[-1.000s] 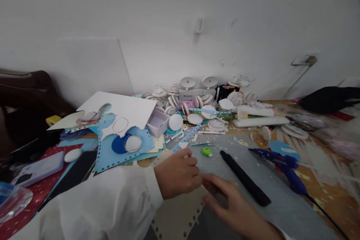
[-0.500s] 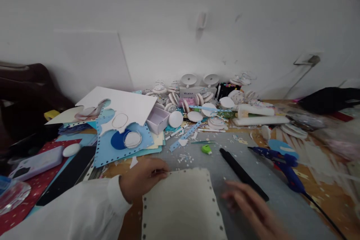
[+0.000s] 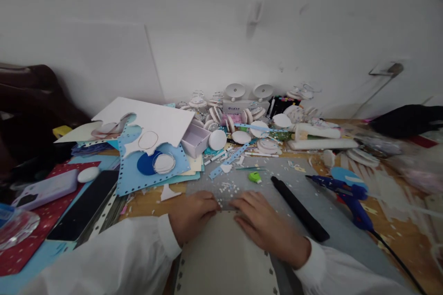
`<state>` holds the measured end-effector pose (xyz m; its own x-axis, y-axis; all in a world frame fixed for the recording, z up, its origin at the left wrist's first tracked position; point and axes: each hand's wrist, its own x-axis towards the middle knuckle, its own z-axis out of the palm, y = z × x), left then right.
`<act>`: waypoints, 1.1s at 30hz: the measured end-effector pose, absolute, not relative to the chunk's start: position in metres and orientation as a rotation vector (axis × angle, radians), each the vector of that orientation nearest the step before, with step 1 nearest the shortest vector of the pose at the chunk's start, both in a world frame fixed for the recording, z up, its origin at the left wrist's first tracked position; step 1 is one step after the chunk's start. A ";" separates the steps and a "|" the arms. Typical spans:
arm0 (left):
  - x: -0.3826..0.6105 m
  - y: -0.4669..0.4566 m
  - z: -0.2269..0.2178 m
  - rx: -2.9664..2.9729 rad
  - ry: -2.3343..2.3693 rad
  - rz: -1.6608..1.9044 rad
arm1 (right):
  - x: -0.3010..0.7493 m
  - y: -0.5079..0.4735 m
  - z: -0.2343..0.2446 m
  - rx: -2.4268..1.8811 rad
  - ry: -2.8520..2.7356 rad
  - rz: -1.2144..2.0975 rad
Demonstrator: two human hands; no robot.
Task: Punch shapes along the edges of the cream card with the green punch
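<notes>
A cream sheet [image 3: 223, 258] with punched holes along its edges lies on the grey mat [image 3: 332, 244] in front of me. My left hand [image 3: 192, 214] is curled over the sheet's far left corner, fingers closed on its edge. My right hand [image 3: 265, 223] lies on the sheet's far right part, fingers bent and pressing down by the top edge. The two hands almost meet at the top edge. Both arms wear white sleeves.
A black stick [image 3: 299, 209] and a blue glue gun [image 3: 348, 193] with its cord lie right of my hands. A small green piece [image 3: 255, 177], paper scraps, blue and white card sheets [image 3: 152, 147], white discs [image 3: 217, 139], a phone [image 3: 44, 189] and a black tablet [image 3: 83, 212] crowd the table.
The cream sheet has been drawn toward me. My right hand came from the right side onto the sheet's top edge, beside the left hand, which stays at the corner.
</notes>
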<state>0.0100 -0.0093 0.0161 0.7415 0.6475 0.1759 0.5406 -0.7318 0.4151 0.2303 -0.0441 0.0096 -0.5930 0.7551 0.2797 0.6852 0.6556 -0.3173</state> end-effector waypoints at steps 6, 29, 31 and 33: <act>-0.004 -0.018 0.008 2.784 0.912 0.434 | 0.237 -0.035 -0.026 -0.986 -2.553 0.172; -0.028 -0.048 -0.025 3.098 1.020 0.531 | 0.239 -0.059 -0.032 -0.975 -2.660 -0.099; -0.028 -0.049 -0.016 3.102 0.989 0.408 | 0.239 -0.064 -0.031 -0.994 -2.651 -0.116; -0.025 -0.052 -0.008 3.060 1.028 0.298 | 0.236 -0.070 -0.031 -1.041 -2.629 -0.125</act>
<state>-0.0247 -0.0524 -0.0082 0.7825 0.5880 0.2046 0.6063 -0.7944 -0.0360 0.2363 -0.0696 -0.0307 -0.6883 0.6531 0.3159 0.6801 0.7324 -0.0325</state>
